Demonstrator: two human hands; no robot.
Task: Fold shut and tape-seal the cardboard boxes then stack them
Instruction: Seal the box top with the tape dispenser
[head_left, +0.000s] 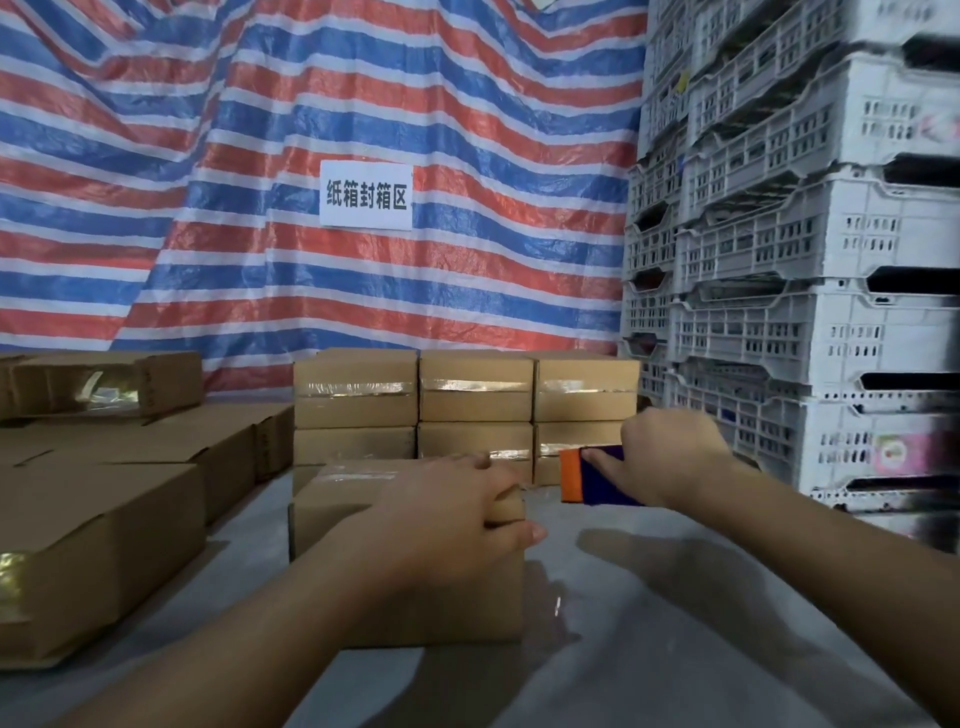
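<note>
Box (410, 587) sits mid-tabletop (675, 649) right in front of you, your left hand (457, 514) clamped over its top right corner, thumb down the side. Your right hand (670, 457) grips the blue-and-orange tape dispenser (587, 480) just past that corner. Sealed boxes (467, 410) stand stacked behind, against the striped tarp (260, 156).

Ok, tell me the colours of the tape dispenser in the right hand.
The tape dispenser is dark blue with an orange end, seen in the head view.
</note>
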